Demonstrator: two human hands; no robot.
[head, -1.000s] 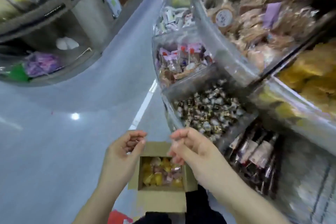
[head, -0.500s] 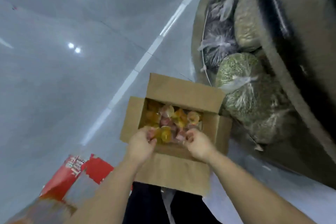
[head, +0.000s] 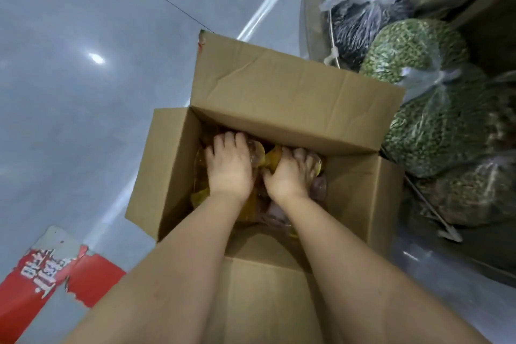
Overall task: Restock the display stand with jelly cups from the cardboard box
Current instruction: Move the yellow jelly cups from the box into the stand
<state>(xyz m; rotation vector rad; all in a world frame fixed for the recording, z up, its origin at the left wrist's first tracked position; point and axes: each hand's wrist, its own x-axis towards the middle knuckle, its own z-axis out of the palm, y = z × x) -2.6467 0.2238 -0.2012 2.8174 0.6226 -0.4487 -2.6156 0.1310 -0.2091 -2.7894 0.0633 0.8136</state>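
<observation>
Sitting open on the grey floor [head: 83, 120], flaps up: a brown cardboard box [head: 293, 92], holding a heap of small translucent yellow and pink jelly cups [head: 268, 158] directly under both hands. Digging in side by side, equally near: left hand [head: 229, 167] and right hand [head: 290, 176], each grip curling down into the cups. Display stand lying out of view.

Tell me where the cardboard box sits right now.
In the head view the cardboard box sits open on the floor at centre frame, left of the bagged green beans, with both hands inside it.
</observation>
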